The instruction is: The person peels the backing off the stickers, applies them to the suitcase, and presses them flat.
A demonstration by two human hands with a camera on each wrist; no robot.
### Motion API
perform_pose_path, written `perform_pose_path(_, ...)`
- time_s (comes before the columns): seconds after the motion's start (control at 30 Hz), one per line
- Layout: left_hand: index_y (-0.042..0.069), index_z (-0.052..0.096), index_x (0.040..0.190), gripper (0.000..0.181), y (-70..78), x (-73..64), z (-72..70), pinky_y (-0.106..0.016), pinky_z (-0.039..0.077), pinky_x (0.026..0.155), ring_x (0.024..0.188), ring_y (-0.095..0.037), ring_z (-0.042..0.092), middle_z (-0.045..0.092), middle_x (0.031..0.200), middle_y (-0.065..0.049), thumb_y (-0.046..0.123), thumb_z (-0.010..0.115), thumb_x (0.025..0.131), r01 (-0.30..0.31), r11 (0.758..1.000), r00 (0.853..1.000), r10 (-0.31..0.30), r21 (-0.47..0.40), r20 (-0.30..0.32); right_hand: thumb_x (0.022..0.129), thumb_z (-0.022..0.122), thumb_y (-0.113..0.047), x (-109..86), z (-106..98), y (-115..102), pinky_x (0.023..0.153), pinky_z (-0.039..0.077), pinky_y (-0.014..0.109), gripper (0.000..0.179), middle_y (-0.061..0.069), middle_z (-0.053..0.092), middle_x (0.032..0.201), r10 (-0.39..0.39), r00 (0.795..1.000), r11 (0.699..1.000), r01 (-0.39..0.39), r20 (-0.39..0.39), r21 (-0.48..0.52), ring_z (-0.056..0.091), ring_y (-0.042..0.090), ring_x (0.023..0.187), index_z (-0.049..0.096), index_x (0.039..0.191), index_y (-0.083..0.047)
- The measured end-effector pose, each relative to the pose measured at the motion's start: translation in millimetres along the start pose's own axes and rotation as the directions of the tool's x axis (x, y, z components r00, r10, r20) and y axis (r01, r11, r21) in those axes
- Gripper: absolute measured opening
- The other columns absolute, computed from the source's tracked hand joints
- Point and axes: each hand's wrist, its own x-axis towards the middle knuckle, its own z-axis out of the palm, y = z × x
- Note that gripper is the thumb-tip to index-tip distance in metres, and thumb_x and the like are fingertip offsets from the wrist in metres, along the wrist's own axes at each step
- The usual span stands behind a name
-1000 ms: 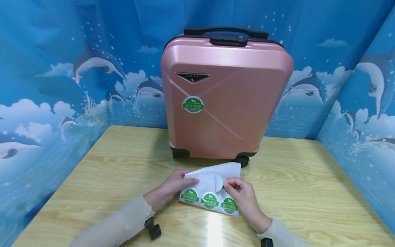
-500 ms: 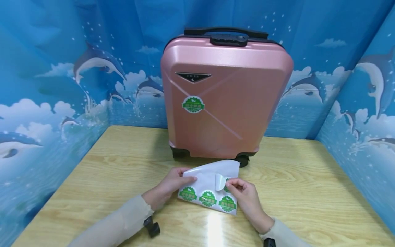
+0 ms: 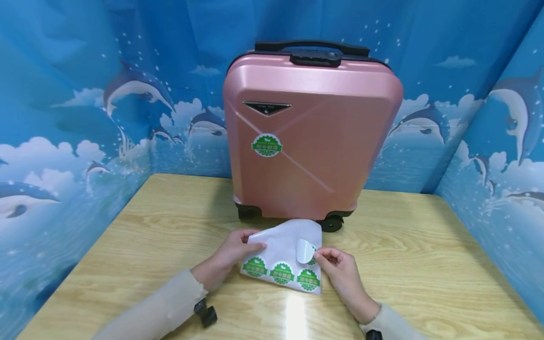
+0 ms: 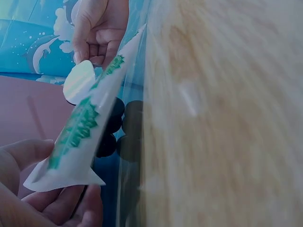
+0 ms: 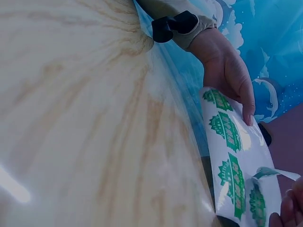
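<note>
My left hand (image 3: 231, 252) grips the left edge of a white sheet of stickers (image 3: 276, 241), thumb on the face and fingers behind. Several round green stickers line its lower part. At the sheet's right side my right hand (image 3: 340, 271) pinches the edge of a partly lifted sticker (image 3: 303, 251), whose white back faces up. In the left wrist view this sticker (image 4: 80, 82) curls away from the sheet. The right wrist view shows it as a thin raised strip (image 5: 274, 171) above a green print. Both hands hold the sheet tilted over the table.
A pink hard-shell suitcase (image 3: 314, 141) stands upright just behind the sheet, with a black handle (image 3: 312, 46) on top. One green round sticker (image 3: 267, 145) is on its front. The wooden table (image 3: 170, 212) is bordered by blue dolphin-print curtains (image 3: 182, 42).
My left hand and the sheet have shifted a little to the left. My right hand has moved slightly right, and the lifted sticker shows more of its white back.
</note>
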Motion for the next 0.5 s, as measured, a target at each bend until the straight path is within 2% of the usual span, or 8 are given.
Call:
perform_pose_path(0.17, -0.005, 0.065, 0.111, 0.036, -2.5, 1.1, -4.6, -0.024, 0.05, 0.07, 0.075, -0.011, 0.059, 0.068, 0.093, -0.008, 0.005, 0.073, 0.077, -0.058, 0.998, 0.998, 0.057, 0.001, 0.015, 0.084, 0.066, 0.0, -0.4, -1.4, -1.0, 0.078, 0.049, 0.017, 0.008, 0.014, 0.069, 0.095, -0.001, 1.0, 1.0, 0.001, -0.003, 0.005, 0.061, 0.007, 0.083, 0.068, 0.089, 0.005)
perform_pose_path(0.3, -0.005, 0.063, 0.114, 0.04, -2.0, 1.2, -6.6, -0.027, 0.052, 0.073, 0.077, -0.014, 0.062, 0.068, 0.099, -0.012, 0.004, 0.073, 0.077, -0.057, 0.998, 0.998, 0.058, -0.01, 0.027, 0.084, 0.066, 0.0, -0.5, -1.7, -1.0, 0.077, 0.049, 0.017, 0.008, 0.013, 0.069, 0.093, -0.007, 1.0, 1.0, 0.007, -0.009, 0.019, 0.061, 0.007, 0.083, 0.067, 0.089, 0.006)
perform_pose_path(0.4, -0.003, 0.062, 0.118, 0.043, -0.8, 1.4, -8.0, -0.034, 0.05, 0.086, 0.093, -0.022, 0.062, 0.066, 0.111, -0.015, 0.004, 0.074, 0.076, -0.068, 0.998, 0.998, 0.068, 0.006, 0.015, 0.084, 0.067, -0.001, -0.1, -2.2, -1.3, 0.076, 0.049, 0.018, 0.009, 0.012, 0.069, 0.092, -0.008, 1.0, 0.999, 0.008, -0.007, 0.032, 0.061, 0.008, 0.081, 0.067, 0.089, 0.006)
perform_pose_path(0.5, -0.001, 0.061, 0.12, 0.045, 0.7, 1.5, -10.6, -0.044, 0.041, 0.099, 0.115, -0.03, 0.053, 0.06, 0.123, -0.015, 0.006, 0.074, 0.077, -0.089, 0.996, 0.996, 0.089, 0.025, 0.008, 0.084, 0.067, -0.003, -0.3, -2.9, -2.9, 0.075, 0.049, 0.019, 0.01, 0.013, 0.068, 0.092, -0.011, 1.0, 0.999, 0.011, 0.0, 0.045, 0.061, 0.009, 0.081, 0.067, 0.09, 0.006)
